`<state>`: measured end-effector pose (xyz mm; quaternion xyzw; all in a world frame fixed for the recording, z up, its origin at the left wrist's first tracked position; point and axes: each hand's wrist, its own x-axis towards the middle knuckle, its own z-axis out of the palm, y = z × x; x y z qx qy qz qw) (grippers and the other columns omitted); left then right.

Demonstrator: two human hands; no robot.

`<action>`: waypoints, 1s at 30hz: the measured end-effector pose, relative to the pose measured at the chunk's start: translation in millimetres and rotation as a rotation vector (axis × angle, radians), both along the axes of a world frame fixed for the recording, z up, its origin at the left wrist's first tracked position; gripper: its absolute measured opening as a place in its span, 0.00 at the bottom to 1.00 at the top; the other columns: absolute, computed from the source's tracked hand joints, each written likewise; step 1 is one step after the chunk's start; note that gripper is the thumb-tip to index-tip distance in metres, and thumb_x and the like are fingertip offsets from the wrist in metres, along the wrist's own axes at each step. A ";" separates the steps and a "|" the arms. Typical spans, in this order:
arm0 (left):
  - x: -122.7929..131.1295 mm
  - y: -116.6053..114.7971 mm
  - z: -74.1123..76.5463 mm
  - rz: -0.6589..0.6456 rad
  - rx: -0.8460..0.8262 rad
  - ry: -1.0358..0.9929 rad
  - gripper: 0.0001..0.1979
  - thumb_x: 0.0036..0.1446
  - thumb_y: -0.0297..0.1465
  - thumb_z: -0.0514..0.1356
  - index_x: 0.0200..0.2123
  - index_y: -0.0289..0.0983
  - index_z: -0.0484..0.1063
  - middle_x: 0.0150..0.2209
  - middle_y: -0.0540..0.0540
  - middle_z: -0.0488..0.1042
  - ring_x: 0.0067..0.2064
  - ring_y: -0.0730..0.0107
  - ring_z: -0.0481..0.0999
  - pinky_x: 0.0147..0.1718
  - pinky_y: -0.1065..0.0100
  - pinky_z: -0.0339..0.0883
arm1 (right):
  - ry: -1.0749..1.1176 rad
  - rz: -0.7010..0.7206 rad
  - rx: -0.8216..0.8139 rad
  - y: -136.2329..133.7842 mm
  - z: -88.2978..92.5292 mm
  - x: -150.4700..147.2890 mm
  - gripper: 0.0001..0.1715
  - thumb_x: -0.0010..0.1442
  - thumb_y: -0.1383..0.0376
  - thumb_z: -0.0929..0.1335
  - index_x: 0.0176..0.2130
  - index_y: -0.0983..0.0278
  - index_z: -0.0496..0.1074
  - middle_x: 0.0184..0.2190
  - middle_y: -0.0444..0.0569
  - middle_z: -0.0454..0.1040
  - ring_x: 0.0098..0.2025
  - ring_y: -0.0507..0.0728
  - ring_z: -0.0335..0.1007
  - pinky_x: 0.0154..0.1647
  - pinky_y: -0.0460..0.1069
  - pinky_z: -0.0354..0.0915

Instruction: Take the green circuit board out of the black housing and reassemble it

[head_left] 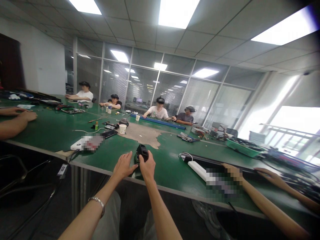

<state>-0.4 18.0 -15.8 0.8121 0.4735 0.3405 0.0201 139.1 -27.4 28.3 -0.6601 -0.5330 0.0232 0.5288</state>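
Note:
A small black boxy device (142, 150) with a green part along its left side stands on the green table (165, 170) near the front edge. What kind of device it is, I cannot make out. My right hand (148, 165) grips it from the right, thumb across its near face and fingers behind. To its left is my left hand (123, 165), fingers stretched out and apart; its thumb reaches the device's lower corner, and whether they touch is unclear. A silver bracelet (97, 202) circles my left wrist.
A white power strip (197, 169) lies to the right, near a co-worker's hand (232, 173). Another person's hand (27, 115) rests at far left. Paper cups (122, 129), a white power bank-like block (77, 143) and a green basin (243, 149) stand around. Several people sit opposite.

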 end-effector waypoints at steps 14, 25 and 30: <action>-1.2 6.0 -5.0 -0.023 0.006 -0.009 0.38 0.58 0.43 0.53 0.66 0.28 0.47 0.60 0.30 0.61 0.60 0.50 0.61 0.58 0.52 0.53 | -0.198 -0.048 -0.228 6.3 5.2 -24.2 0.30 0.58 0.61 0.64 0.57 0.73 0.62 0.45 0.65 0.74 0.47 0.66 0.72 0.44 0.54 0.64; 0.3 -1.7 2.4 -0.057 0.010 0.011 0.41 0.54 0.39 0.54 0.66 0.29 0.43 0.62 0.32 0.59 0.62 0.50 0.58 0.59 0.50 0.51 | -0.249 -0.068 -0.318 2.8 14.6 -27.2 0.23 0.56 0.62 0.66 0.51 0.67 0.64 0.42 0.59 0.75 0.45 0.62 0.72 0.43 0.51 0.64; 2.1 -3.7 4.8 -0.035 0.010 0.022 0.37 0.57 0.37 0.52 0.66 0.29 0.45 0.62 0.33 0.60 0.62 0.52 0.59 0.59 0.53 0.52 | -0.245 -0.069 -0.383 3.4 5.0 -24.8 0.22 0.54 0.60 0.67 0.48 0.67 0.66 0.37 0.58 0.76 0.41 0.64 0.74 0.39 0.53 0.65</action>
